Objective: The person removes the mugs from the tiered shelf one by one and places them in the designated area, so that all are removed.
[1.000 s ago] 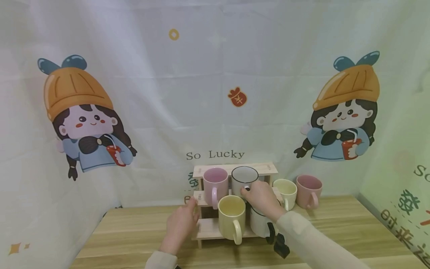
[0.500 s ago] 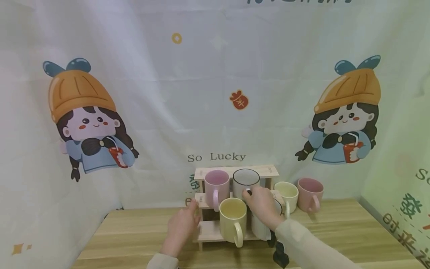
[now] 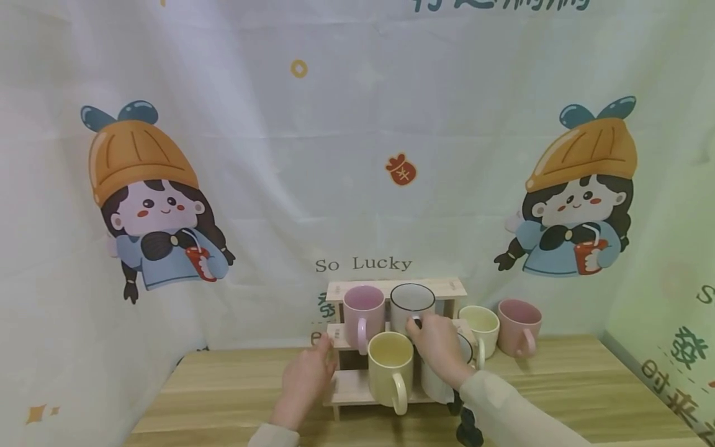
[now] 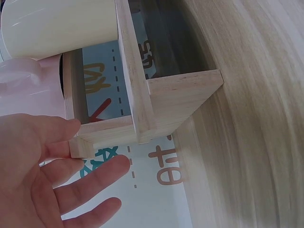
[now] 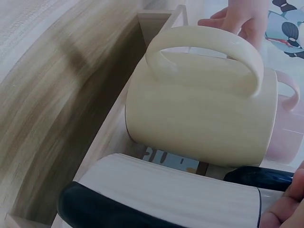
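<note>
While gripping the white mug (image 3: 412, 301) by its black handle (image 3: 418, 323) at the middle shelf (image 3: 338, 335) with the right hand (image 3: 438, 347), pinching the end of the rack (image 3: 347, 385) with the left hand (image 3: 307, 375). Perhaps risking knocking the pink mug (image 3: 364, 316) by swinging sideways, or tipping the rack by pulling.

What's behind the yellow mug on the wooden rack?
One level up the pale wooden rack: a lilac mug and a white, black-rimmed mug. The yellow mug hides part of the rack itself.
</note>
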`<control>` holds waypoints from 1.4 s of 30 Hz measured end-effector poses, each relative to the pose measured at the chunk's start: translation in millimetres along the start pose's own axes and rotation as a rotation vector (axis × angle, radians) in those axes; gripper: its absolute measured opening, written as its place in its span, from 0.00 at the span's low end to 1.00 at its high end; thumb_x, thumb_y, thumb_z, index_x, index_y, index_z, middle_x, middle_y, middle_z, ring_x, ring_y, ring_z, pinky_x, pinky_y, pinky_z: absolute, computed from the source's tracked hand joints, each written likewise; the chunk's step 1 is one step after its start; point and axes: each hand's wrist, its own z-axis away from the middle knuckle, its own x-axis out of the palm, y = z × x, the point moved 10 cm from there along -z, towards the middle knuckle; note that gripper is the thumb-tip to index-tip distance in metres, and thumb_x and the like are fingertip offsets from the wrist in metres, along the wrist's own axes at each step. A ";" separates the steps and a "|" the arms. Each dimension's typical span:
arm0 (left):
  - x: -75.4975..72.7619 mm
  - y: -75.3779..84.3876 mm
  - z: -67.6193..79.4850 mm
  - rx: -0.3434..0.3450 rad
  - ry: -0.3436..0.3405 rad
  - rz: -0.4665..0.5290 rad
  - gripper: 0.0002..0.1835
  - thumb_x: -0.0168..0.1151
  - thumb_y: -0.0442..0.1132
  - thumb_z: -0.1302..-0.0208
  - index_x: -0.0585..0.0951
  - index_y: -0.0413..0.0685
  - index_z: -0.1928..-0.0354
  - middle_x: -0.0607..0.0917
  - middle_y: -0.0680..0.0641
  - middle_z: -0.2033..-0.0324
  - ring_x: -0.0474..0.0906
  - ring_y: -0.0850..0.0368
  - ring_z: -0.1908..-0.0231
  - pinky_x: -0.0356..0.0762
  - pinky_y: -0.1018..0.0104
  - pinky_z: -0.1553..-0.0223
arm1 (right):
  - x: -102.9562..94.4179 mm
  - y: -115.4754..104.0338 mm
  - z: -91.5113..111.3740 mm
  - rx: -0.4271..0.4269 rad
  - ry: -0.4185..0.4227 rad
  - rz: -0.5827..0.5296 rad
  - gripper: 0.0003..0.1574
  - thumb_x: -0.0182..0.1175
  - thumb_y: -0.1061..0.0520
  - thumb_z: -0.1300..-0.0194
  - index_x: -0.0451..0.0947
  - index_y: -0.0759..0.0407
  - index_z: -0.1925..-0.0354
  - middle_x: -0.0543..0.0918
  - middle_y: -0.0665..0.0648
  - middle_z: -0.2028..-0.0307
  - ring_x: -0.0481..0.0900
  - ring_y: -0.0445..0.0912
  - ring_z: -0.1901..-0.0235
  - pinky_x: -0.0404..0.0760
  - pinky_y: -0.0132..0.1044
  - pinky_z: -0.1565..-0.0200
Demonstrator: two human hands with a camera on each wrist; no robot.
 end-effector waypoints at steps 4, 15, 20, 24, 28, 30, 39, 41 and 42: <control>1.9 -0.8 0.0 -0.011 -0.016 -0.001 0.24 0.66 0.42 0.42 0.73 0.47 0.44 0.83 0.40 0.73 0.68 0.56 0.85 0.65 0.67 0.87 | -1.4 -0.2 0.9 -0.006 0.016 -0.008 0.22 0.53 0.55 0.35 0.63 0.55 0.85 0.67 0.50 0.88 0.64 0.41 0.87 0.62 0.30 0.83; 2.4 -1.8 0.7 -0.022 -0.024 0.023 0.25 0.66 0.41 0.42 0.72 0.47 0.42 0.81 0.42 0.76 0.66 0.56 0.86 0.63 0.68 0.87 | -24.9 -8.3 -4.5 -0.064 0.151 -0.007 0.21 0.55 0.57 0.36 0.65 0.58 0.85 0.68 0.52 0.88 0.65 0.43 0.86 0.63 0.31 0.83; 3.8 -2.2 1.1 -0.021 -0.032 0.017 0.25 0.65 0.41 0.41 0.72 0.47 0.43 0.80 0.43 0.78 0.65 0.56 0.86 0.63 0.67 0.87 | -28.3 -4.5 -8.1 -0.041 0.124 -0.026 0.23 0.54 0.56 0.35 0.64 0.57 0.86 0.68 0.52 0.89 0.65 0.42 0.87 0.63 0.30 0.84; 4.7 -2.0 1.2 -0.026 -0.044 0.019 0.25 0.65 0.42 0.41 0.71 0.47 0.42 0.80 0.43 0.77 0.66 0.56 0.85 0.63 0.68 0.87 | -33.4 -2.0 -12.1 -0.035 0.116 -0.028 0.23 0.54 0.55 0.35 0.65 0.57 0.86 0.69 0.52 0.89 0.66 0.42 0.87 0.63 0.29 0.83; 3.3 -1.1 0.4 -0.027 -0.043 0.031 0.25 0.64 0.42 0.41 0.71 0.47 0.41 0.81 0.43 0.77 0.66 0.56 0.86 0.64 0.68 0.87 | -41.5 0.9 -16.8 -0.033 0.127 -0.035 0.22 0.54 0.55 0.34 0.67 0.59 0.84 0.71 0.53 0.88 0.67 0.43 0.86 0.64 0.30 0.83; 2.3 -0.2 -0.3 -0.022 -0.036 0.029 0.25 0.65 0.41 0.41 0.71 0.46 0.41 0.82 0.42 0.75 0.67 0.56 0.85 0.64 0.68 0.86 | -45.2 3.4 -18.5 -0.024 0.124 -0.046 0.22 0.53 0.54 0.34 0.67 0.59 0.84 0.71 0.53 0.87 0.67 0.43 0.85 0.64 0.30 0.82; 2.1 0.0 0.0 -0.026 -0.028 0.028 0.25 0.66 0.41 0.41 0.72 0.47 0.42 0.84 0.38 0.69 0.68 0.55 0.84 0.65 0.68 0.86 | -62.6 15.6 -19.2 -0.026 0.149 -0.068 0.20 0.52 0.54 0.33 0.68 0.60 0.81 0.70 0.54 0.85 0.66 0.45 0.83 0.63 0.32 0.81; 2.7 -0.2 0.0 -0.029 -0.032 0.027 0.25 0.65 0.42 0.41 0.72 0.47 0.42 0.84 0.38 0.68 0.68 0.55 0.84 0.65 0.68 0.87 | -66.6 19.3 -18.4 -0.030 0.159 -0.058 0.21 0.51 0.54 0.32 0.67 0.60 0.81 0.69 0.54 0.85 0.66 0.45 0.83 0.63 0.32 0.81; 2.9 -0.2 0.1 -0.030 -0.033 0.026 0.25 0.65 0.42 0.41 0.72 0.47 0.42 0.85 0.37 0.67 0.68 0.55 0.84 0.65 0.68 0.87 | -68.5 21.6 -17.8 -0.028 0.162 -0.055 0.21 0.51 0.54 0.32 0.67 0.59 0.81 0.69 0.54 0.85 0.66 0.45 0.84 0.63 0.32 0.81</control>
